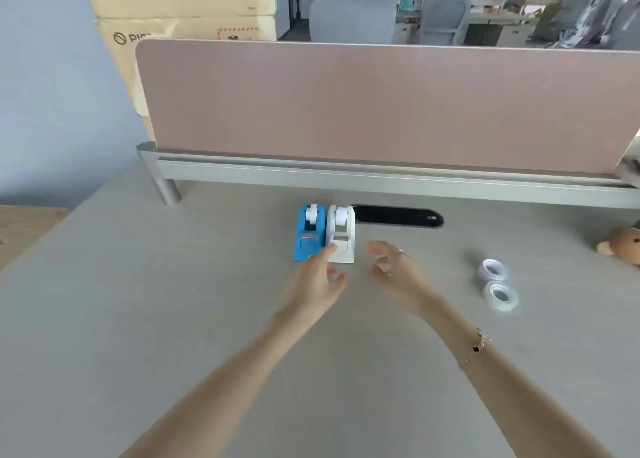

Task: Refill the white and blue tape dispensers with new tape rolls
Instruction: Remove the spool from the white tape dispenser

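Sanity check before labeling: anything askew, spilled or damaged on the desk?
Nothing stands out. Blue plastic tape dispenser and white plastic tape dispenser stand upright side by side; two clear tape rolls lie flat to the right.

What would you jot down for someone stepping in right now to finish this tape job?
Left hand: open, fingertip at the front of the white dispenser, holding nothing.
Right hand: open, hovering just right of that dispenser, holding nothing.
Blue dispenser stands against the white one's left side; each has a white spool in it.
Two tape rolls lie flat on the desk, off to the right.
Done: nothing visible yet. Left: load both dispensers.
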Available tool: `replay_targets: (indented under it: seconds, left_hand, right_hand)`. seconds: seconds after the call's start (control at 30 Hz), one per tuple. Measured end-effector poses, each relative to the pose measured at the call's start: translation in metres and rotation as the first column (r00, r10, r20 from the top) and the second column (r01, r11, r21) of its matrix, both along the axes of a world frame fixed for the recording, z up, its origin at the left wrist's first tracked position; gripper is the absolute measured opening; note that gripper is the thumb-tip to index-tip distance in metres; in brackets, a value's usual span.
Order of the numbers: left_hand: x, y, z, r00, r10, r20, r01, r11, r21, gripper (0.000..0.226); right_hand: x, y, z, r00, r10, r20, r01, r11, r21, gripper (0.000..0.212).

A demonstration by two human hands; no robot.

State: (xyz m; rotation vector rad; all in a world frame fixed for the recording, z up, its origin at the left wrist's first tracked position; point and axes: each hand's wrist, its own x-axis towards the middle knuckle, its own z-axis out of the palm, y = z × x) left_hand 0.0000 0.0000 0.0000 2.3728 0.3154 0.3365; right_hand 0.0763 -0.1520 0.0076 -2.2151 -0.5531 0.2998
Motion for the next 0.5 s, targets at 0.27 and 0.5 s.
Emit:
replay_targets:
  seconds: [0.27, 0.5]
  left_hand:
    - [0.003, -0.009, -0.010, 0.977, 0.148, 0.151, -0.164, 0.982, 0.096, 0.041]
    - [0.029, -0.016, 0.004, 0.971, 0.227, 0.069, -0.237, 0.934, 0.267, 0.054]
  right_hand:
    - [0.014, 0.009, -0.013, 0.981, 0.109, 0.162, -0.107, 0.994, -0.019, 0.049]
    - [0.043, 0.015, -0.003, 0.982, 0.077, 0.174, -0.071, 0.997, -0.038, 0.046]
